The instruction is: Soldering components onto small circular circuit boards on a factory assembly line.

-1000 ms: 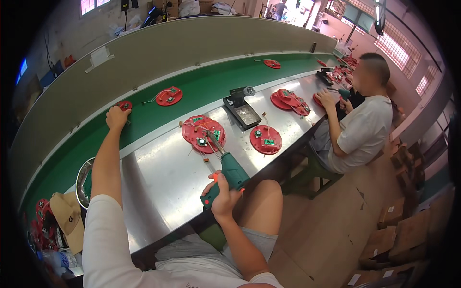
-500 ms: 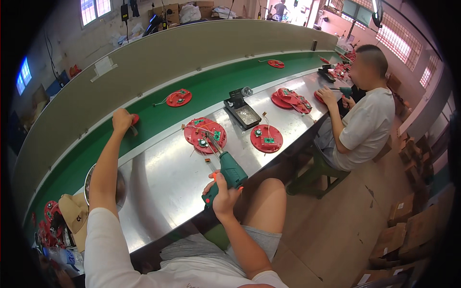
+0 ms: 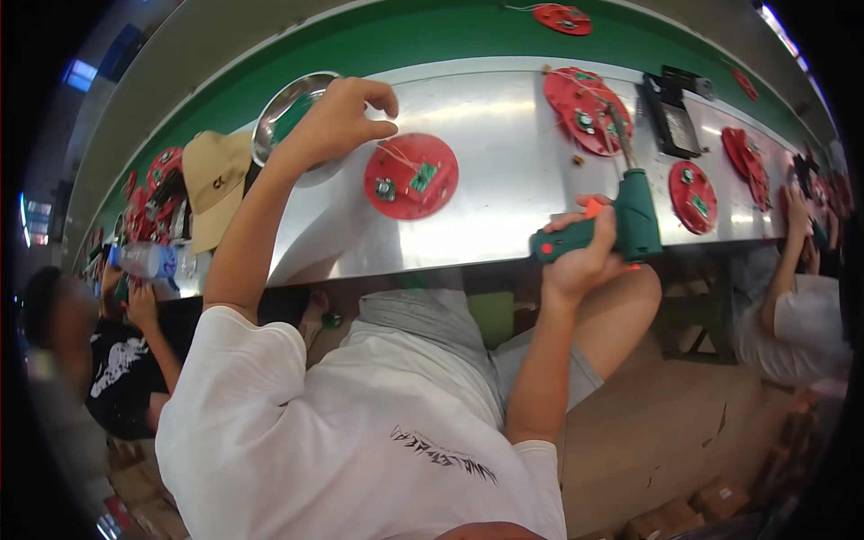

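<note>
Back from the green belt (image 3: 387, 43), our left hand (image 3: 340, 121) is now just right of the bowl (image 3: 267, 121), its grip half open, nothing visible in it. One red disc (image 3: 396, 202) lies right of the bowl on the bench (image 3: 495, 144). Farther right of the bowl, our right hand's (image 3: 580, 261) grip wraps the soldering gun (image 3: 637, 216).

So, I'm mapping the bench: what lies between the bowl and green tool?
The head view shows a red disc, the left hand near it, then metal tabletop.
</note>
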Action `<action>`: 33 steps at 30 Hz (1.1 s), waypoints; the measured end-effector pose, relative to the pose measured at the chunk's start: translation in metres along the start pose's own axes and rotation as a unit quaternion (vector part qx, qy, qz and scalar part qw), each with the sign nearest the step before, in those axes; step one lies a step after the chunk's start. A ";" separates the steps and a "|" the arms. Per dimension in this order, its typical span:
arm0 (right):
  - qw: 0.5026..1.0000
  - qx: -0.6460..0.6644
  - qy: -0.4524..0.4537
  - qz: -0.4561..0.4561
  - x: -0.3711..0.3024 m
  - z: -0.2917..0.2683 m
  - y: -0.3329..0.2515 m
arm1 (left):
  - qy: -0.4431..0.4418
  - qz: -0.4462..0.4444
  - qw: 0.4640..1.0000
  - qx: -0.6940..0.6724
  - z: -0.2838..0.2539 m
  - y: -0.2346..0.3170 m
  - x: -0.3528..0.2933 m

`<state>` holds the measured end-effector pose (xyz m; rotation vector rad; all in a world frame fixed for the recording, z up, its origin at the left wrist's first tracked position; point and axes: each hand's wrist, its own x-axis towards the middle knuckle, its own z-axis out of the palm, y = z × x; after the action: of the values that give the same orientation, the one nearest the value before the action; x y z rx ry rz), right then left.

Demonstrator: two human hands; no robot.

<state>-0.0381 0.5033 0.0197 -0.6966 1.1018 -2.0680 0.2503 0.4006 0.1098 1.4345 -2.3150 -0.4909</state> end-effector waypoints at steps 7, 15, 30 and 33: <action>0.999 -0.014 -0.010 0.031 -0.001 -0.007 0.008 | -0.069 0.103 0.992 -0.014 -0.008 0.025 -0.061; 0.999 -0.021 0.010 0.049 -0.004 -0.006 0.004 | -0.120 0.023 0.992 0.020 0.014 0.002 -0.085; 0.997 -0.060 0.029 0.029 -0.002 -0.003 0.004 | 0.131 -0.133 0.982 -0.030 0.004 -0.016 -0.049; 0.997 -0.051 0.024 0.052 -0.007 -0.002 0.000 | 0.222 -0.162 0.956 0.105 -0.020 -0.071 -0.039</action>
<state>-0.0353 0.5095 0.0182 -0.6271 1.2518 -1.9612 0.3310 0.4038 0.0883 1.8201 -1.8253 0.0079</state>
